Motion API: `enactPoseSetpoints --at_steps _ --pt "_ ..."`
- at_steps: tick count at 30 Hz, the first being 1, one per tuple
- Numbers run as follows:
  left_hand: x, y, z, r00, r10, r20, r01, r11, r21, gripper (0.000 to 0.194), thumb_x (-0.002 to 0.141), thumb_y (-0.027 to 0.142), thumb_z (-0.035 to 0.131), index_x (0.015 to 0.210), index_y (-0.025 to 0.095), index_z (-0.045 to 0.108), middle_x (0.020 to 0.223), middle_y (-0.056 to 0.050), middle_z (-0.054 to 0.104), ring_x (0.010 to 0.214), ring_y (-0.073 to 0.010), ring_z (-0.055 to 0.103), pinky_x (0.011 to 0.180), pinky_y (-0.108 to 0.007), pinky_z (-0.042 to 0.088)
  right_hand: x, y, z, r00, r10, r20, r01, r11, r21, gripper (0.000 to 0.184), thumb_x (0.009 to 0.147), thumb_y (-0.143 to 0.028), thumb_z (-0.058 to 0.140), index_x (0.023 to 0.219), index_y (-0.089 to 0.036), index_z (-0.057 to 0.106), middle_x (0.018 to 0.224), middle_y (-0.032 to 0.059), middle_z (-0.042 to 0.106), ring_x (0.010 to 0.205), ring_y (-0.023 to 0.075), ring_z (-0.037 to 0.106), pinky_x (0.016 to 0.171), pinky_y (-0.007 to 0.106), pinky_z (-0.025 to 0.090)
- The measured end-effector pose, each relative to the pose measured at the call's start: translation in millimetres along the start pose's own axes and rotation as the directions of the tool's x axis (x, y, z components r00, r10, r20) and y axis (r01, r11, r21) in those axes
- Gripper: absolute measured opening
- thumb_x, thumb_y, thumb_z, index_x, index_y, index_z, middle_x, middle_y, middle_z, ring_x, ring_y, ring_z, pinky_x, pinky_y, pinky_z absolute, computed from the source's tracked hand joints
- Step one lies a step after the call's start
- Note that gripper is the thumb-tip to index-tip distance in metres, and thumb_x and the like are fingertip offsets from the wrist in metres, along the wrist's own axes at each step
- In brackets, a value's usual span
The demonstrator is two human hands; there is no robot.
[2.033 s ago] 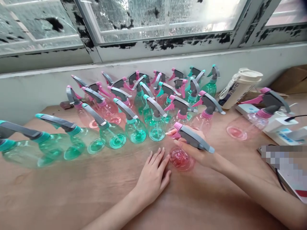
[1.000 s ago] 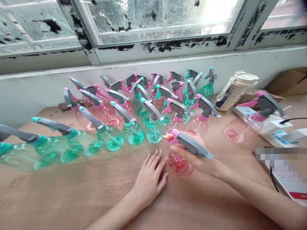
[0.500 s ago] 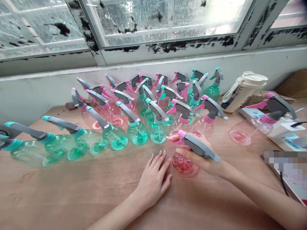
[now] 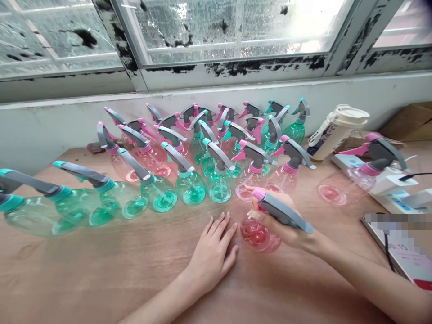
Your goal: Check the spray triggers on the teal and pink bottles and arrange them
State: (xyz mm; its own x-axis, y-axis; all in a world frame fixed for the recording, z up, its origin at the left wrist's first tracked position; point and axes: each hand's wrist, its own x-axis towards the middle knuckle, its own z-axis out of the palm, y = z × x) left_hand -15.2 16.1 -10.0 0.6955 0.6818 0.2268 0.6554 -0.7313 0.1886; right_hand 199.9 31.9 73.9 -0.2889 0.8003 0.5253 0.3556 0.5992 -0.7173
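Note:
My right hand (image 4: 286,220) is closed around the neck of a pink spray bottle (image 4: 258,236), whose grey and pink trigger head points up and to the left. Part of the neck is hidden by my fingers. To its left, my left hand (image 4: 214,249) lies flat on the wooden table (image 4: 141,279), fingers outstretched, holding nothing. A green spray bottle (image 4: 220,186) stands just beyond my left fingertips. Behind the held bottle are two pink spray bottles, one (image 4: 251,182) next to the other (image 4: 283,175).
Several green spray bottles (image 4: 162,195) form a row toward the left, with more pink and green ones behind. At the right are a lone pink spray bottle (image 4: 347,186), a white lidded cup (image 4: 337,132), a power strip (image 4: 388,184) and a flat box (image 4: 401,256). A window (image 4: 232,31) lies beyond.
The whole view has shifted slightly. My right hand still grips the pink spray bottle, with only a small change in tilt. My left hand stays flat on the table.

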Motion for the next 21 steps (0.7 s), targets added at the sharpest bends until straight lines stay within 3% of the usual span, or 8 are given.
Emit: enactPoseSetpoints --at_steps 2,5,8,12,17,21 --pt "0 0 0.5 1.0 0.005 -0.005 -0.005 1.0 0.005 0.044 0.092 0.024 0.053 0.135 0.014 0.051 0.142 -0.018 0.05 0.134 -0.0316 0.045 0.107 -0.055 0.041 -1 0 0 0.999 -0.018 0.026 0.018 1.0 -0.008 0.021 0.09 -0.03 0.056 0.071 -0.023 0.053 0.063 -0.0022 0.053 0.055 0.0129 0.051 0.056 0.027 0.049" --pt "0 0 1.2 1.0 0.006 -0.02 -0.006 1.0 -0.007 0.044 0.091 0.024 0.053 0.134 0.014 0.052 0.14 -0.018 0.053 0.134 -0.0316 0.046 0.108 -0.055 0.041 -3 1 2 0.999 -0.046 0.021 0.046 0.999 0.011 0.01 0.091 -0.032 0.056 0.087 -0.025 0.062 0.077 0.0009 0.066 0.069 0.0174 0.063 0.076 0.033 0.054" --pt "0 -1 1.8 1.0 0.005 -0.026 -0.006 1.0 -0.012 0.043 0.092 0.023 0.052 0.133 0.014 0.052 0.14 -0.018 0.052 0.134 -0.0311 0.045 0.108 -0.054 0.041 -6 3 5 0.999 -0.037 -0.01 0.037 0.999 0.016 0.023 0.091 -0.03 0.057 0.113 -0.029 0.063 0.099 0.0033 0.071 0.092 0.0224 0.068 0.093 0.039 0.051" --pt "-1 -1 2.4 1.0 0.0 -0.026 -0.001 1.0 -0.01 0.044 0.092 0.025 0.052 0.135 0.015 0.051 0.143 -0.017 0.05 0.135 -0.0301 0.044 0.11 -0.053 0.04 -9 5 7 0.999 -0.004 0.039 0.003 1.0 0.026 0.037 0.091 -0.026 0.056 0.128 -0.03 0.058 0.097 0.0041 0.072 0.095 0.0238 0.07 0.086 0.039 0.055" --pt "-1 -1 2.8 1.0 0.004 -0.025 -0.005 1.0 -0.018 0.043 0.092 0.024 0.053 0.134 0.013 0.052 0.143 -0.018 0.049 0.136 -0.0314 0.043 0.11 -0.054 0.039 -11 7 8 0.998 -0.053 -0.022 0.053 0.998 -0.016 0.032 0.09 -0.024 0.058 0.121 -0.031 0.06 0.1 0.0025 0.073 0.092 0.0232 0.071 0.089 0.039 0.054" --pt "0 0 2.3 1.0 0.0 -0.022 0.0 1.0 -0.023 0.044 0.092 0.024 0.052 0.135 0.014 0.05 0.145 -0.018 0.048 0.136 -0.0308 0.043 0.11 -0.054 0.038 -10 8 9 0.996 -0.073 -0.059 0.07 0.996 -0.046 0.017 0.09 -0.025 0.058 0.106 -0.026 0.065 0.086 0.0015 0.072 0.081 0.0216 0.071 0.091 0.04 0.054"
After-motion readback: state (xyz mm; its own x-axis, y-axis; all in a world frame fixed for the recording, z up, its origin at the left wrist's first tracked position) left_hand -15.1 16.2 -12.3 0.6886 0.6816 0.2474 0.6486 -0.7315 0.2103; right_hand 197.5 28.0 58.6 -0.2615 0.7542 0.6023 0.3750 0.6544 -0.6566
